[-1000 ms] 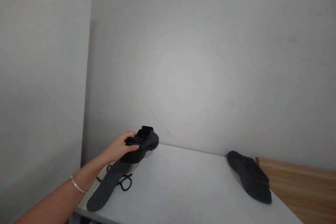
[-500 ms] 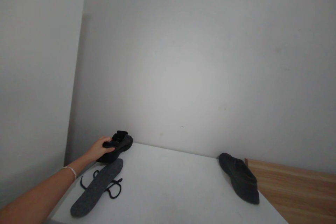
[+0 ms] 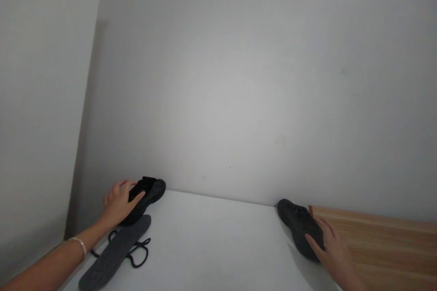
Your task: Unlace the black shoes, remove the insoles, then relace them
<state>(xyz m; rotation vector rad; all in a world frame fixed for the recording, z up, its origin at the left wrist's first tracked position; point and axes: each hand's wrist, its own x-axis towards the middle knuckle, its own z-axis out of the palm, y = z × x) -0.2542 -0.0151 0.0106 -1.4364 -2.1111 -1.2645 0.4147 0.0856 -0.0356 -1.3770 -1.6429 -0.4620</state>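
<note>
Into the lower right comes the right hand (image 3: 332, 245), out of frame half a second ago and now at the right shoe (image 3: 298, 225)! Its fingers lie on the upper side and its thumb on the near side, around the lower-right end; whether they're actually squeezing, I can't tell in this dim view. Over at lower left, the left hand (image 3: 119, 202) loosens from its earlier grip, fingers and thumb spread about the near end of the left shoe (image 3: 150, 193), which sits at the back of the white table (image 3: 218, 241), tongue up. Well apart, these two hands, each at its own shoe! Just below the left shoe, a grey insole (image 3: 116, 254) slants toward the bottom edge, lying across a black lace (image 3: 146, 254) that loops out on both sides. A silvery bracelet (image 3: 82, 244) rings the left wrist. Far lower right, a wooden board (image 3: 392, 241) stretches out behind the right hand.
</note>
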